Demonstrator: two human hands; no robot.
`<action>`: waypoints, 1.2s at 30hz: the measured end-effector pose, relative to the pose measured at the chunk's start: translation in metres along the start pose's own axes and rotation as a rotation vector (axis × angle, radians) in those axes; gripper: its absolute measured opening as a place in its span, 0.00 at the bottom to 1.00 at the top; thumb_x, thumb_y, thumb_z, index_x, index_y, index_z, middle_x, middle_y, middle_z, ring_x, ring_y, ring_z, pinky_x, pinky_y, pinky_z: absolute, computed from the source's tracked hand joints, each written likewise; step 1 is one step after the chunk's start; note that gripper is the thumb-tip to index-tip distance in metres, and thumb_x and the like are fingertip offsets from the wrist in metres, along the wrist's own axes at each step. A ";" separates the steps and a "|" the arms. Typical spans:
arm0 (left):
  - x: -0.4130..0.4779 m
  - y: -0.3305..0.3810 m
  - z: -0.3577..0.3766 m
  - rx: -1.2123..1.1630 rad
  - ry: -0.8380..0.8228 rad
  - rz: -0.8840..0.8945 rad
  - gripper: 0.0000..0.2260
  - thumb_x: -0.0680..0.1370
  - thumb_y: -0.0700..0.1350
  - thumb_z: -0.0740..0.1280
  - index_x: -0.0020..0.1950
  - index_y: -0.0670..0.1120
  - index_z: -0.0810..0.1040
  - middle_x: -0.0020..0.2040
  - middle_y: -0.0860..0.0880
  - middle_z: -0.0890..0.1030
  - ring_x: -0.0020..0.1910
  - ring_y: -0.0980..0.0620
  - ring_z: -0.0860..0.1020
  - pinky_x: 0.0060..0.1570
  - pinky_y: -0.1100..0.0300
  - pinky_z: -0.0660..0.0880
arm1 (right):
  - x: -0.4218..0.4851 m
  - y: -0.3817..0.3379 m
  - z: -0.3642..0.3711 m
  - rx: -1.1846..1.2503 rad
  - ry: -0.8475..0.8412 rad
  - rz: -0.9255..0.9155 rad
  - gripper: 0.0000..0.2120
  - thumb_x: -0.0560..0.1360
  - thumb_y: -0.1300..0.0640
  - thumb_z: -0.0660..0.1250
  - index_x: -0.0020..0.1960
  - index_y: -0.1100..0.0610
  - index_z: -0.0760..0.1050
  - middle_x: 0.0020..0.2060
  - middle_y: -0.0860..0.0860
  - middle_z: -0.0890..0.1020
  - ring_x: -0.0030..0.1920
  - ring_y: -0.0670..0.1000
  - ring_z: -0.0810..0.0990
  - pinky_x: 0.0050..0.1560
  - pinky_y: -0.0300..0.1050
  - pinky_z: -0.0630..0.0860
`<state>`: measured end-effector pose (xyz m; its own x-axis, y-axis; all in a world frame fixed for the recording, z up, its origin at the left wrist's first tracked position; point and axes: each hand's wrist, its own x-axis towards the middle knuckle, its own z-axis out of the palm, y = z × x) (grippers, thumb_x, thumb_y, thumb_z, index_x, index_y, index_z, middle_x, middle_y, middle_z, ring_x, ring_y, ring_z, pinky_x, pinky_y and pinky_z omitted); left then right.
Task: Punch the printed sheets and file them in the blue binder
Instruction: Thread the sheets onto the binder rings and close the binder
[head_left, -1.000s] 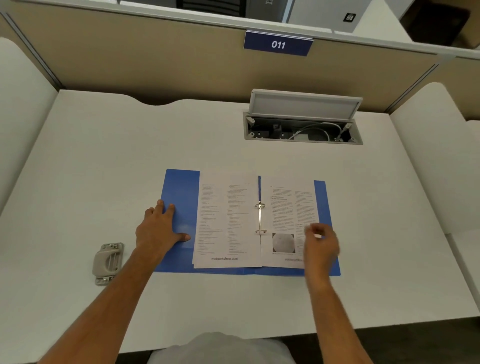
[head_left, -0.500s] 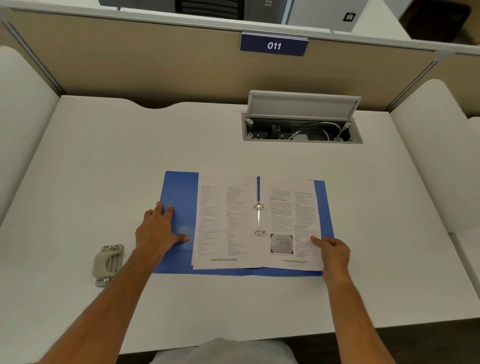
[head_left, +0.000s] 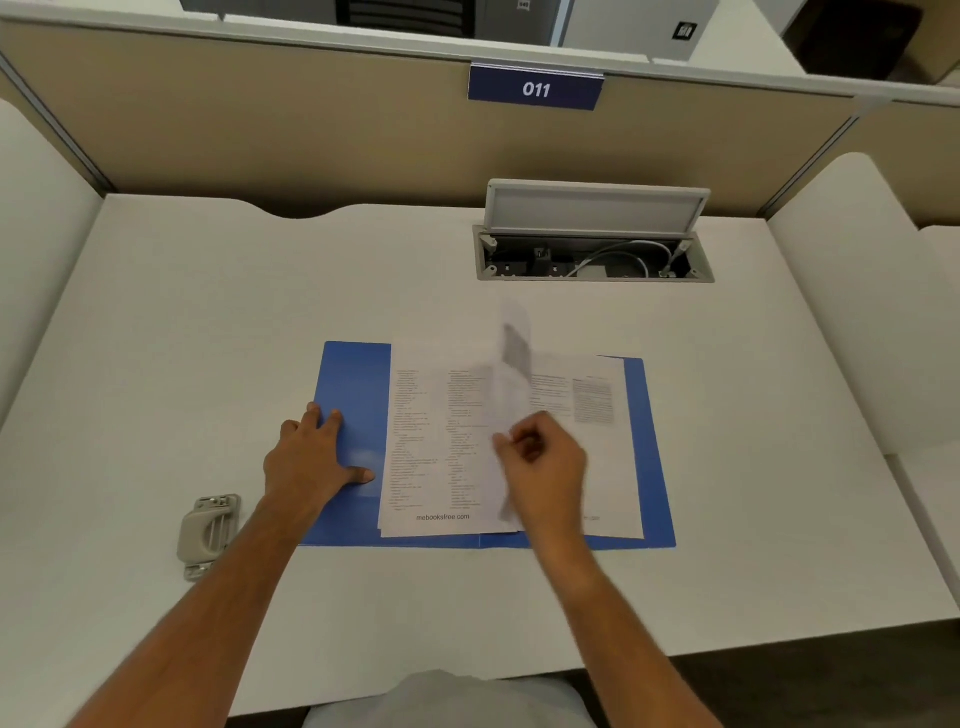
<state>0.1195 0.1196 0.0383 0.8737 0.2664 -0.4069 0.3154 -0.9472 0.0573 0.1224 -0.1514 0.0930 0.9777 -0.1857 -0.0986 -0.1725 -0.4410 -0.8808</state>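
One blurred sheet (head_left: 511, 364) pinched in right hand (head_left: 545, 462) fingers (head_left: 506, 444); left hand (head_left: 311, 457) flat on binder (head_left: 353, 395).

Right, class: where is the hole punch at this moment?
In the head view, the hole punch lies on the white desk, on the person's left, just outside the left hand and the blue binder.

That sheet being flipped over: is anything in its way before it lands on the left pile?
Nothing visible. The right hand pinches the blurred sheet above the binder's middle; the left pile lies bare, and the left hand rests beside it on the cover.
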 end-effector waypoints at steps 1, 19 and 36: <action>0.000 0.000 -0.001 -0.001 0.000 0.000 0.46 0.72 0.71 0.74 0.82 0.52 0.60 0.84 0.47 0.59 0.74 0.41 0.70 0.57 0.46 0.81 | -0.007 -0.003 0.019 -0.043 -0.037 -0.025 0.12 0.76 0.60 0.78 0.40 0.51 0.76 0.33 0.46 0.81 0.36 0.45 0.81 0.38 0.38 0.79; -0.002 -0.005 0.001 0.022 0.018 0.027 0.47 0.73 0.73 0.70 0.84 0.52 0.58 0.85 0.47 0.57 0.75 0.42 0.69 0.55 0.48 0.81 | 0.011 0.044 0.046 -0.219 0.166 -0.027 0.05 0.80 0.52 0.75 0.50 0.50 0.79 0.48 0.48 0.82 0.49 0.52 0.82 0.49 0.50 0.81; 0.000 -0.007 0.004 -0.007 0.021 0.015 0.47 0.73 0.72 0.72 0.84 0.53 0.58 0.85 0.47 0.57 0.75 0.42 0.68 0.57 0.47 0.81 | 0.043 0.142 -0.063 -0.380 0.192 0.620 0.36 0.69 0.45 0.85 0.70 0.55 0.73 0.67 0.58 0.80 0.70 0.67 0.75 0.72 0.71 0.69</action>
<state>0.1159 0.1255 0.0342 0.8859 0.2556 -0.3871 0.3045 -0.9500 0.0695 0.1323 -0.2774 -0.0069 0.6556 -0.6333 -0.4112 -0.7483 -0.4721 -0.4660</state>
